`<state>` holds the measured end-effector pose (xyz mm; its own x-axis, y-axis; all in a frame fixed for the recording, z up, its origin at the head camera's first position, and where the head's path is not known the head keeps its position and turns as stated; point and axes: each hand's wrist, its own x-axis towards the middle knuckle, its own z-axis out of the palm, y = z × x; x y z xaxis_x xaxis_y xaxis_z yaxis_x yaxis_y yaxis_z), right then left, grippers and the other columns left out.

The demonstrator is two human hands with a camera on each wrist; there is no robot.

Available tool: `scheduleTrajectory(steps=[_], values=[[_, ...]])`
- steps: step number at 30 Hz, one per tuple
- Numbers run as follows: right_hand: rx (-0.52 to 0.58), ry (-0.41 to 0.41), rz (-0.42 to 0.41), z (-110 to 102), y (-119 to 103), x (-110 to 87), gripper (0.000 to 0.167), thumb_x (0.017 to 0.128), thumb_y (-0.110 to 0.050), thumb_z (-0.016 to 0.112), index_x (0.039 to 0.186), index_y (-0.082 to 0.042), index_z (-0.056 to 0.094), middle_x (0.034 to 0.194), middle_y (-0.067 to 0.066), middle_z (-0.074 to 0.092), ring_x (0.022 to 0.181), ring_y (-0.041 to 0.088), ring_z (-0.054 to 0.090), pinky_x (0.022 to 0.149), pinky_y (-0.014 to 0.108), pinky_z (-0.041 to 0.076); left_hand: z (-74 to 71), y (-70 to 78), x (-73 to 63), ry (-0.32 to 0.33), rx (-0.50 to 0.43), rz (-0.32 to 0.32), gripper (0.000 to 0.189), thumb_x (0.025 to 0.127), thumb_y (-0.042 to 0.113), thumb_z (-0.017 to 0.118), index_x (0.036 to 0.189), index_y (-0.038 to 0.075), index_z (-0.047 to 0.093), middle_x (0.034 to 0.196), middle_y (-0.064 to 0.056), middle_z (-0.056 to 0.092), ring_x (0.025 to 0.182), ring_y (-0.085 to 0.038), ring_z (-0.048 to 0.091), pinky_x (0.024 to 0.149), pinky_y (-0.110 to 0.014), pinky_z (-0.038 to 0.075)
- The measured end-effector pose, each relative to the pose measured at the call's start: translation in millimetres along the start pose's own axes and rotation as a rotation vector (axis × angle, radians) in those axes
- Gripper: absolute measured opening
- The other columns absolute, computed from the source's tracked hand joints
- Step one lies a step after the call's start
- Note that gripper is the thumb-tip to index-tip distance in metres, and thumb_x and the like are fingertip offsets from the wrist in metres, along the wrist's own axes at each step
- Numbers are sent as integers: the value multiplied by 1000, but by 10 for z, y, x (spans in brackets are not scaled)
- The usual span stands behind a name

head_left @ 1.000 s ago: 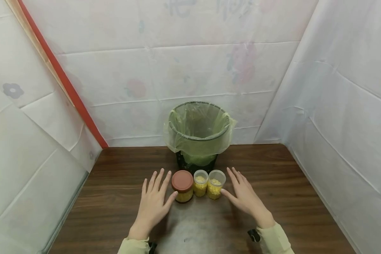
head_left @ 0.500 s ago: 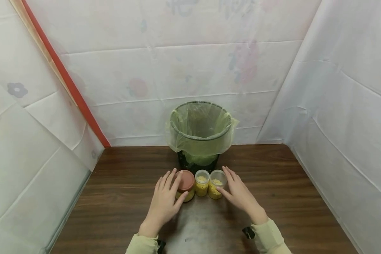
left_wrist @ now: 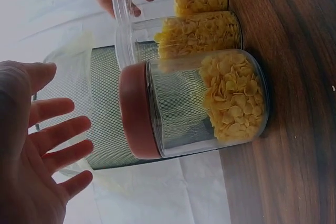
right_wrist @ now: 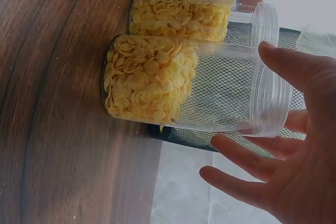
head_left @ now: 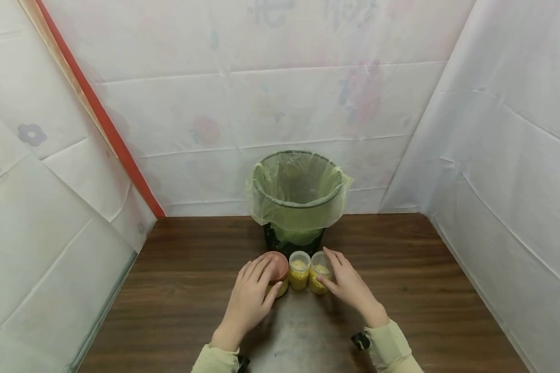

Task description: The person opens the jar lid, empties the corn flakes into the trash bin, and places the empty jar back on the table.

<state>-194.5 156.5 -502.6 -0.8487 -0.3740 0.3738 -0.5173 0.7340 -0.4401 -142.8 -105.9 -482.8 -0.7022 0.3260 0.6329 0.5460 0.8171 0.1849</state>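
Three clear jars partly filled with yellow flakes stand upright in a row on the wooden table. The left jar (left_wrist: 184,108) has a reddish-brown lid (left_wrist: 137,111); the middle jar (head_left: 299,277) and the right jar (right_wrist: 226,90) have clear lids. My left hand (head_left: 249,298) hovers at the lidded jar's left side, overlapping its lid in the head view; its fingers are spread and loosely bent in the left wrist view. My right hand (head_left: 352,285) reaches around the right jar's top, thumb tip right at the lid's edge, the other fingers extended along the far side.
Behind the jars stands a dark mesh bin (head_left: 293,238) lined with a pale green plastic bag (head_left: 303,217). White patterned sheeting (head_left: 177,114) encloses the table (head_left: 401,269) at the back and both sides. A red strip (head_left: 102,114) runs down the left rear corner.
Both hands have moved inward to the jars: the left from beside the red-lidded jar to over its lid, the right leftward to the right jar. The jars stay in their row.
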Motion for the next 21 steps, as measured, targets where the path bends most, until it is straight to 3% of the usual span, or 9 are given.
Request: scheduleTrajectory(steps=[9, 21], values=[[35, 14, -6, 33, 11, -1, 75, 80, -22, 77, 142, -1, 39, 120, 19, 53, 100, 29, 61, 81, 43, 52, -36, 7, -2, 1, 1, -2, 48, 88, 29, 64, 130, 9, 56, 131, -10, 57, 123, -30, 50, 100, -53, 39], [64, 9, 29, 2, 17, -30, 74, 83, -19, 73, 143, 3, 35, 123, 23, 49, 102, 36, 60, 82, 46, 51, -97, 9, -18, 6, 20, -8, 49, 88, 28, 64, 132, 8, 55, 134, -10, 55, 122, -32, 51, 101, -52, 38]])
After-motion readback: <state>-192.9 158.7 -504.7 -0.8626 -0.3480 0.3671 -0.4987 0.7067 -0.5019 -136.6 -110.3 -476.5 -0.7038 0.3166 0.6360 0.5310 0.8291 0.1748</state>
